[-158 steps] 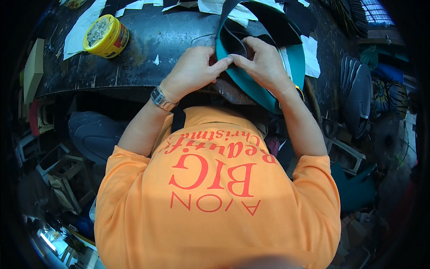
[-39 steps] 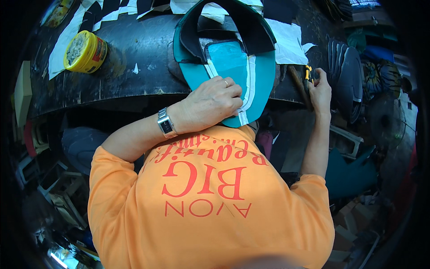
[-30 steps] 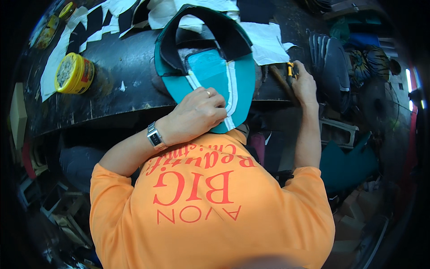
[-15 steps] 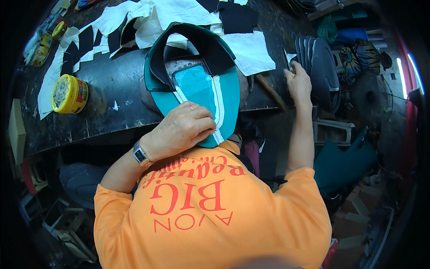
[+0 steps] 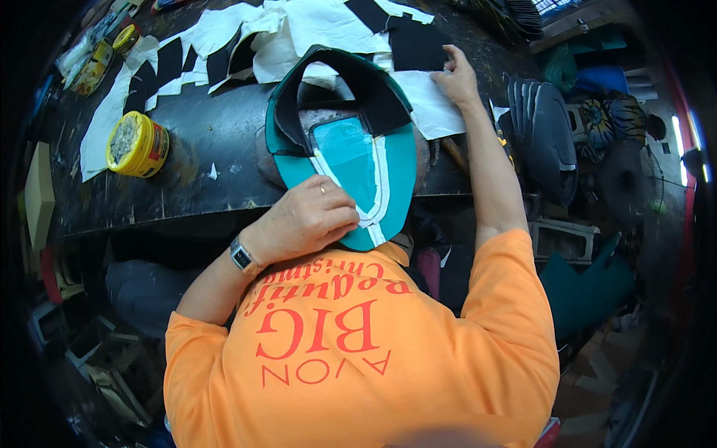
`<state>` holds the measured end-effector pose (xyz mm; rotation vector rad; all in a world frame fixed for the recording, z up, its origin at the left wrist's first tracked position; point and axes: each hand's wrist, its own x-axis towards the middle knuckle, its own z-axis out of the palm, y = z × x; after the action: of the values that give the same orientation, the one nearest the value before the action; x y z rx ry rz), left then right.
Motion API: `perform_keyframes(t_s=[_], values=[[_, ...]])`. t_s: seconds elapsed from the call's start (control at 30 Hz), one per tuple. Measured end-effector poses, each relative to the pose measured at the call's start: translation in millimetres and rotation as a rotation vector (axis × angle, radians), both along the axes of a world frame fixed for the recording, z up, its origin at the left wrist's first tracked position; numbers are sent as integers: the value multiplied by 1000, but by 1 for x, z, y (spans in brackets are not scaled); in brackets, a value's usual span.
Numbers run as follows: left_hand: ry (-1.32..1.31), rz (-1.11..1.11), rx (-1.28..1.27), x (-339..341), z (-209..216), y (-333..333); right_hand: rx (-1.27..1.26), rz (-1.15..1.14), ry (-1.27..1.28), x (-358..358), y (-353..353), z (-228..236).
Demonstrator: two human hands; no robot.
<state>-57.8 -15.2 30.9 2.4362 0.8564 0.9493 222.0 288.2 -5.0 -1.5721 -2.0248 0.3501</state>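
Observation:
A teal fabric piece [image 5: 399, 168] with a black padded arch [image 5: 351, 84] at its far end lies over the table's near edge. White strips [image 5: 382, 187] run in a U around its light blue centre. My left hand [image 5: 317, 213], wearing a watch and a ring, has its fingers curled and pressed together on the near left part of the piece. Farther off to the right, my right hand [image 5: 457, 78] reaches to the edge of a black fabric piece [image 5: 418, 46] and a white sheet [image 5: 427, 104]. Its index finger is stretched out; I see nothing held in it.
A yellow-handled cutter [image 5: 504, 143] lies beside my right forearm, near a wooden handle [image 5: 452, 154] and a row of dark grey curved pads [image 5: 541, 131]. At the left stands a yellow tub [image 5: 153, 149]. White and black cut pieces [image 5: 224, 63] spread along the back.
My right hand has let go of the cutter at the right and moved away from me, to the black fabric piece. The left hand stays on the teal piece. The view has shifted slightly.

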Motion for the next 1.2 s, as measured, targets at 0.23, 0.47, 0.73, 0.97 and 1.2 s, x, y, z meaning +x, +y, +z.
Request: perform_keyframes(t_s=[0.23,0.47,0.73,0.97,1.2], values=[[-184,166,-224,-21,11,9,126,228,252,9,-55,91],[-489,471,55,-12,54,47,-301,653,874,1,-143,171],[-637,296,-593,-25,41,22,-722,555,876,-33,-171,118],[-739,454,-819,-32,-1,0,-892,302,917,-31,-196,65],[-854,428,-776,-31,-4,-7,-848,259,871,-26,-203,64]])
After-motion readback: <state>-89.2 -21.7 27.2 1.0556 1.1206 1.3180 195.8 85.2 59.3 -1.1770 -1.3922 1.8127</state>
